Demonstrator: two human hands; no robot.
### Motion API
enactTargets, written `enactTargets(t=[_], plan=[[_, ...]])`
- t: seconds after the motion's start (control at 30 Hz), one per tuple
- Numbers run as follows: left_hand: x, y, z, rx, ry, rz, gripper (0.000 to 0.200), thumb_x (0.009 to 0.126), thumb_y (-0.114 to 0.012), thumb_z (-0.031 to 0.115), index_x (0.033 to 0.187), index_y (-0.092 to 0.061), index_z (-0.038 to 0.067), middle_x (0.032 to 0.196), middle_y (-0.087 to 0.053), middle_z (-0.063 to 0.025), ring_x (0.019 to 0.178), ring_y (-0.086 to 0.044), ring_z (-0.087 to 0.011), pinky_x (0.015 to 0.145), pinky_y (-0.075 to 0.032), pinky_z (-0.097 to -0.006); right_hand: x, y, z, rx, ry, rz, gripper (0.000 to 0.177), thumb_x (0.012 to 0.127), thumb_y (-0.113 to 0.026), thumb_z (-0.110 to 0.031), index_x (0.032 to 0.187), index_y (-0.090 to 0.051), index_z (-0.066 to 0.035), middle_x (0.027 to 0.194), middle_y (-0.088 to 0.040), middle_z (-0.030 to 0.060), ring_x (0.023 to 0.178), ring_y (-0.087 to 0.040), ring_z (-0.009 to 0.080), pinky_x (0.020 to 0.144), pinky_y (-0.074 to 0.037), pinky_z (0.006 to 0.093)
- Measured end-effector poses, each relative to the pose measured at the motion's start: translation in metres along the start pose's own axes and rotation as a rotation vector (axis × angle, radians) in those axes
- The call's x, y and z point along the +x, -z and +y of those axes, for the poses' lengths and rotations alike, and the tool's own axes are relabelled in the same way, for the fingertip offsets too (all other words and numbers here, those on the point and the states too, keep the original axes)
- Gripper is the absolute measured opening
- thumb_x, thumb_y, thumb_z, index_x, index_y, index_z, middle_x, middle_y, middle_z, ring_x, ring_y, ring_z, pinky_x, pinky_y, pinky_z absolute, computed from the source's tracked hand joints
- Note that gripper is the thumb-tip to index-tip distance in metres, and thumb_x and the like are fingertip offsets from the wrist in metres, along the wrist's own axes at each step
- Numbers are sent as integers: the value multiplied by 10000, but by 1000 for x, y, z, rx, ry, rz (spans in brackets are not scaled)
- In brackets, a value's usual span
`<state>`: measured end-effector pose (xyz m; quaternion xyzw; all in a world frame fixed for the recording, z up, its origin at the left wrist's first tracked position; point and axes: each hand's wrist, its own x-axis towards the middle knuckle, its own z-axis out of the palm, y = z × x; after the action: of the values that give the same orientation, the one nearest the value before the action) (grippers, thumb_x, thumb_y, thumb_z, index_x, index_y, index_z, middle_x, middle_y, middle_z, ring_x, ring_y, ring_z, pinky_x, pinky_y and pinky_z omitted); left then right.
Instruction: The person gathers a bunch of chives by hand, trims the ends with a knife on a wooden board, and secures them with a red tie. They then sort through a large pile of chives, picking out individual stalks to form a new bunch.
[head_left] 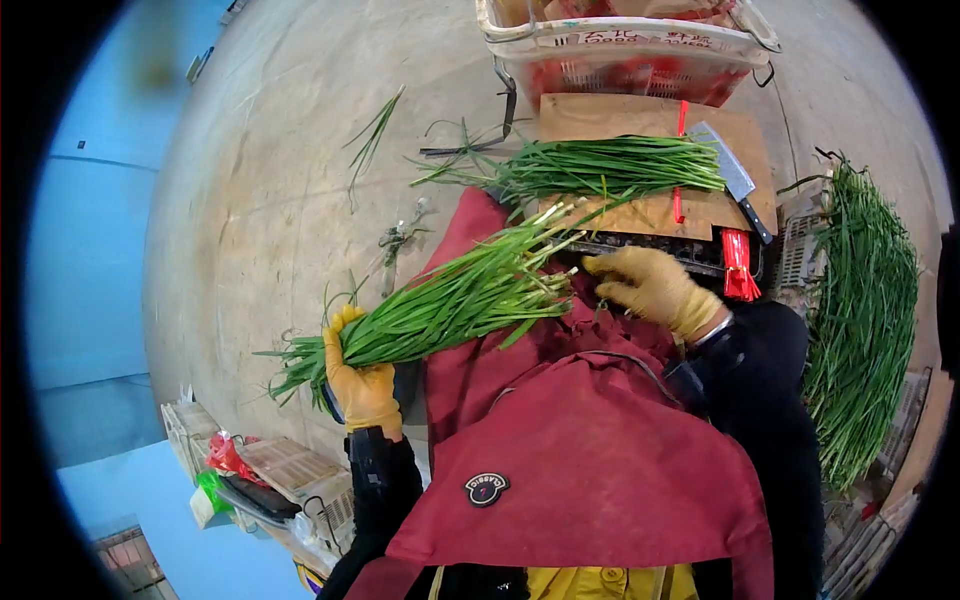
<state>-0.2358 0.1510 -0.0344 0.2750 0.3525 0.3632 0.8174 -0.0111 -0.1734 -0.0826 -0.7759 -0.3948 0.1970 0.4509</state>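
My left hand [358,375], in a yellow glove, is closed around the leafy end of a bunch of garlic chives [450,300]. The bunch lies slanting across my red apron [600,450], its pale cut ends toward the right. Close beside those ends is my right hand [650,285], also gloved in yellow, its fingers bent but apart, with nothing clearly held. A second bunch of chives [620,165] rests on a wooden board [580,115] over a red tie strip [680,205]. A cleaver [728,170] lies at the board's right side.
More red ties [737,265] hang at the board's near edge. A large heap of chives [862,330] lies on crates at the right. Beyond the board stands a white basket [630,45]. Loose stalks [378,135] are scattered on the concrete floor [270,180]; crates [300,470] stand lower left.
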Motion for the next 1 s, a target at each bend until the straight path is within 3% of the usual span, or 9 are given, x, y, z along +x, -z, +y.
enactTargets(t=[0.17, 0.3, 0.4, 0.63, 0.73, 0.83, 0.9, 0.93, 1.0], plan=[[6, 9, -1, -8, -1, 8, 252, 962, -545, 266, 1056, -648, 57, 1111, -667, -103, 1027, -628, -235, 917, -514, -400, 34, -36, -53, -88, 27, 24, 323, 814, -631, -245, 1109, -617, -115, 868, -635, 149, 821, -630, 336, 679, -490, 441], [10, 13, 0, -28, 34, -43, 243, 959, -549, 258, 1042, -649, 52, 1103, -669, -111, 1032, -629, -239, 914, -519, -402, 54, -61, -35, -182, 203, -88, 194, 836, -548, -260, 922, -610, -97, 851, -651, 142, 802, -632, 354, 666, -498, 451], [14, 17, 3, -64, 43, -17, 235, 958, -551, 249, 1030, -651, 49, 1086, -673, -117, 1026, -634, -241, 912, -524, -402, 50, -51, -22, -349, 67, -311, 236, 833, -582, -241, 1010, -640, -96, 878, -635, 124, 835, -616, 346, 713, -497, 434], [26, 35, -1, -112, 66, -44, 230, 957, -551, 242, 1021, -655, 47, 1069, -677, -118, 1016, -638, -237, 915, -526, -403, -11, -8, 55, -644, -304, -561, 221, 698, -633, -206, 858, -685, -64, 882, -673, 165, 862, -644, 371, 721, -518, 456], [29, 44, -6, -63, 39, -2, 241, 962, -540, 246, 1031, -655, 47, 1071, -677, -111, 1013, -637, -234, 913, -526, -398, -50, -2, 115, -745, -491, -689, 302, 738, -645, -249, 986, -696, -84, 928, -675, 181, 880, -644, 370, 764, -516, 428], [31, 50, -13, -70, 1, 54, 252, 966, -526, 256, 1032, -653, 49, 1074, -676, -101, 1011, -636, -232, 919, -523, -392, -33, 4, 34, -501, -411, -311, 380, 782, -636, -259, 1135, -660, -120, 957, -675, 175, 900, -644, 357, 780, -513, 397], [29, 51, -18, -33, -24, 78, 249, 967, -522, 256, 1023, -653, 52, 1074, -677, -95, 1014, -635, -230, 921, -521, -390, -19, -4, -10, -219, -171, -291, 457, 828, -628, -254, 1281, -579, -219, 987, -670, 143, 832, -652, 320, 729, -524, 373], [28, 50, -19, -16, -34, 85, 248, 967, -521, 256, 1019, -653, 54, 1074, -677, -93, 1015, -634, -228, 923, -519, -390, -9, -8, -39, -200, -102, -401, 489, 852, -593, -310, 1333, -507, -321, 926, -668, 147, 762, -645, 331, 676, -523, 420], [27, 45, -20, -21, -27, 101, 249, 967, -519, 261, 1016, -651, 55, 1078, -675, -95, 1020, -632, -229, 929, -515, -395, 9, -32, -66, -267, 83, -492, 571, 851, -589, -281, 1390, -422, -369, 974, -663, 145, 776, -645, 344, 684, -525, 429]])
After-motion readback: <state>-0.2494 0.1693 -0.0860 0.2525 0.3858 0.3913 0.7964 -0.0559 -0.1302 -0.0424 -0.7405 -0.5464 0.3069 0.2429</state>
